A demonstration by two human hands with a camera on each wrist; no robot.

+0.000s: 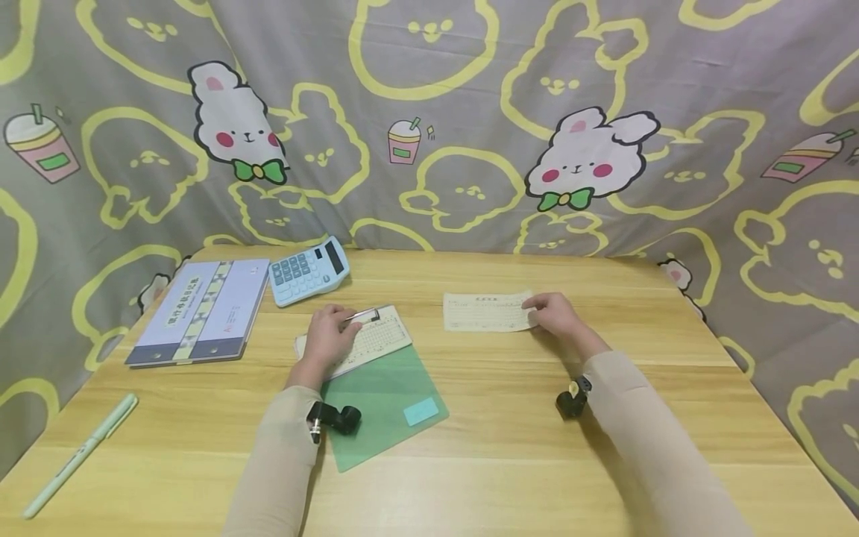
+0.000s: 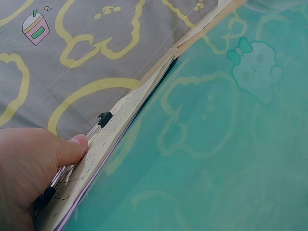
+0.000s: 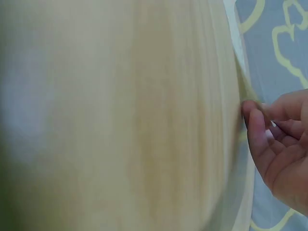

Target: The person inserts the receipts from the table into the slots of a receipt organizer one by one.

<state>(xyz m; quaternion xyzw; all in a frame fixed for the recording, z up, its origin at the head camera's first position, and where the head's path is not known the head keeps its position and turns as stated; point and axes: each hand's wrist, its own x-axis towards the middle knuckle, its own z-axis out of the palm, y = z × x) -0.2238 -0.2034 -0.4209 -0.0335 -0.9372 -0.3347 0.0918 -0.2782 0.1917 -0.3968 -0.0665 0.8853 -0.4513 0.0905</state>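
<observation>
A green translucent clipboard lies on the table with a stack of printed forms at its top. My left hand grips the clipboard's metal clip. In the left wrist view the thumb lies along the clip bar, close to its black end piece; the other fingers are hidden. Off to the right, my right hand pinches the right edge of a printed paper slip. Thumb and fingertips meet on the slip's edge in the right wrist view, where the hand is at the right.
A light blue calculator stands behind the left hand. Left of it lies a lilac account book. A pale green pen rests at the near left. A patterned curtain hangs along the table's far edge.
</observation>
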